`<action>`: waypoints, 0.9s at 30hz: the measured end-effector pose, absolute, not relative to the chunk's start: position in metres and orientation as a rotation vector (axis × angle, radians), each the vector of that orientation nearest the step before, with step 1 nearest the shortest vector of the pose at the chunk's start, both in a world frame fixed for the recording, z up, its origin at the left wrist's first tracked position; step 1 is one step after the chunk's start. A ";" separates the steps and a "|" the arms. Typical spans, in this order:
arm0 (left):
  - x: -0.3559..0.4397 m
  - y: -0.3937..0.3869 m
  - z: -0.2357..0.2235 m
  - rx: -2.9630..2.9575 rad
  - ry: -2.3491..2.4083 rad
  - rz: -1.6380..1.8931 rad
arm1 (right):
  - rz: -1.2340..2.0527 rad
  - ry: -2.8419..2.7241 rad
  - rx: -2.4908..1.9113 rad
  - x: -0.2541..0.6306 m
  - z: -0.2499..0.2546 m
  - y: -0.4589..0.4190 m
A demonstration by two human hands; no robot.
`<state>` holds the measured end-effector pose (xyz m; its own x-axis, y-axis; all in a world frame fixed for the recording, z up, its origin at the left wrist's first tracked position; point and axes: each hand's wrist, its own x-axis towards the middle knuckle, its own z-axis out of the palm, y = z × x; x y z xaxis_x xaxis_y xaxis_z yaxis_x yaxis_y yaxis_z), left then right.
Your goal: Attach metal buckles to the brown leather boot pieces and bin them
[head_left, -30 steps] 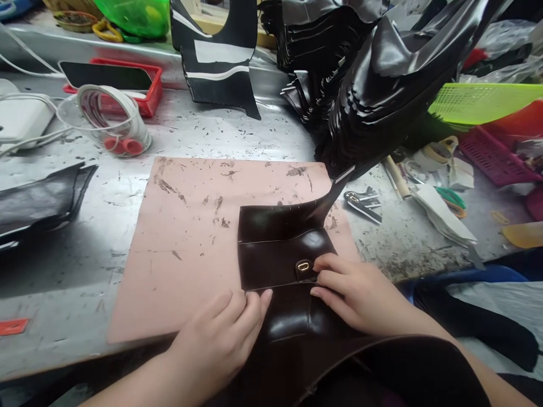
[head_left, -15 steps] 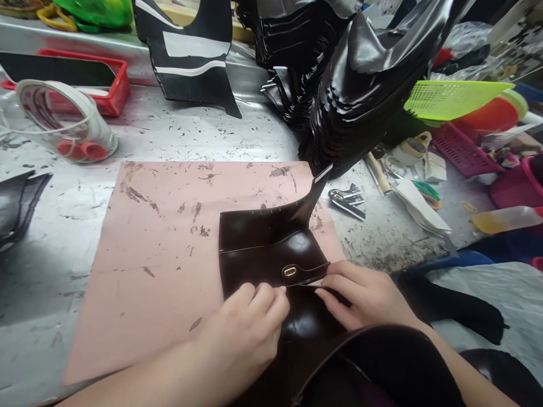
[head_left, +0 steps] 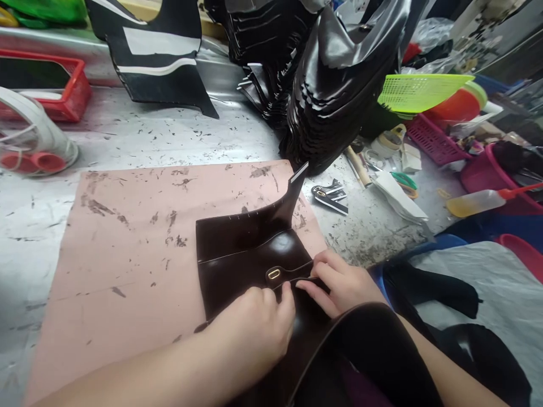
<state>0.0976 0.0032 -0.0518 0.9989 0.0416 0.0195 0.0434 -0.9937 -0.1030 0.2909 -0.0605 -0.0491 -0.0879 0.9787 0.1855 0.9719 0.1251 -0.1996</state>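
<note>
A glossy dark brown leather piece (head_left: 233, 282), part flat and part curled up, lies over the pink mat (head_left: 127, 254). A narrow leather strap (head_left: 292, 270) with a gold oval ring at its rounded end runs along the leather. My left hand (head_left: 261, 319) is closed, its thumb and finger pinching the leather's edge just below the ring. On the right, my right hand (head_left: 345, 285) has its fingertips on the strap and its thumb at the folded edge beside it. Their undersides are hidden. Nearer me, the leather curves up over my right forearm.
Several small straps (head_left: 330, 196) lie right of the mat. Behind stands a tall stack of dark leather pieces (head_left: 335, 96). Green-handled scissors (head_left: 404, 182), a bottle of yellow liquid (head_left: 475, 202) and a pink bucket (head_left: 483, 178) are on the right. At left is a red basket (head_left: 78, 93).
The view has turned right, so the bench things sit further left. My left fingers have moved slightly along the leather's edge towards my right hand, and the gap beside the strap looks narrower.
</note>
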 end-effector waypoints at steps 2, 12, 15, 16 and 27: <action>0.101 0.006 -0.049 -3.045 -0.058 -0.070 | 0.039 -2.056 -1.952 0.295 -0.049 -0.063; 0.103 0.010 -0.053 -2.984 -0.091 -0.194 | 0.411 -1.731 -1.844 0.306 -0.056 -0.069; 0.108 0.013 -0.058 -3.011 -0.071 -0.221 | 0.398 -1.673 -1.898 0.303 -0.057 -0.068; 0.109 0.014 -0.059 -3.022 -0.070 -0.213 | 0.392 -1.655 -1.908 0.303 -0.057 -0.068; 0.111 0.024 -0.055 -3.119 -0.120 -0.083 | 0.621 -1.494 -2.086 0.306 -0.053 -0.058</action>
